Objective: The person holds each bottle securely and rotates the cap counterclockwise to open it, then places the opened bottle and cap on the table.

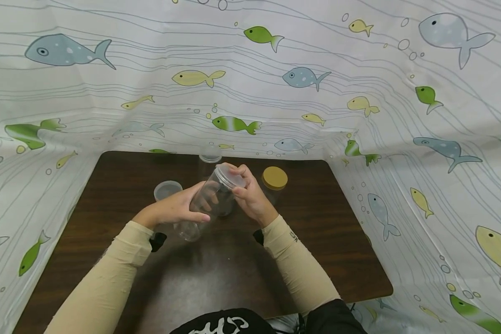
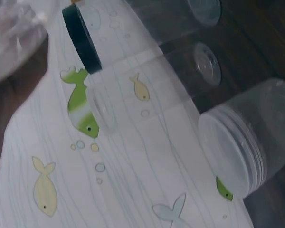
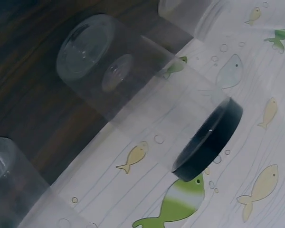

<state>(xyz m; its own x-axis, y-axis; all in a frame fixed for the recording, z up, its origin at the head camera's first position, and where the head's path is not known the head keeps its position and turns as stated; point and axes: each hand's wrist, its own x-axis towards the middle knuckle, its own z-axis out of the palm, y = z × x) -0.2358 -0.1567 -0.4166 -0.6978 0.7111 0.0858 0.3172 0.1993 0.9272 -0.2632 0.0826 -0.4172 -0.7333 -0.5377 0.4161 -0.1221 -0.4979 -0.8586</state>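
Note:
In the head view, a clear plastic jar [image 1: 204, 199] tilts above the table, its translucent lid [image 1: 229, 176] toward the upper right. My left hand [image 1: 177, 204] holds the jar round its body, fingers showing through the plastic. At the lid, my right hand [image 1: 250, 192] grips the rim between thumb and fingers. Behind my left hand stands another jar with a translucent lid [image 1: 168, 189]. Below the held jar shows a clear jar base [image 1: 188, 230]. The right wrist view has a dark-lidded clear jar [image 3: 137, 80]; the hand itself is not visible there.
A jar with a yellow lid [image 1: 274, 178] stands right of my right hand. Farther back is a clear-lidded jar [image 1: 210, 154]. All stand on a dark wooden table [image 1: 317, 250], enclosed by a fish-print sheet [image 1: 142, 51].

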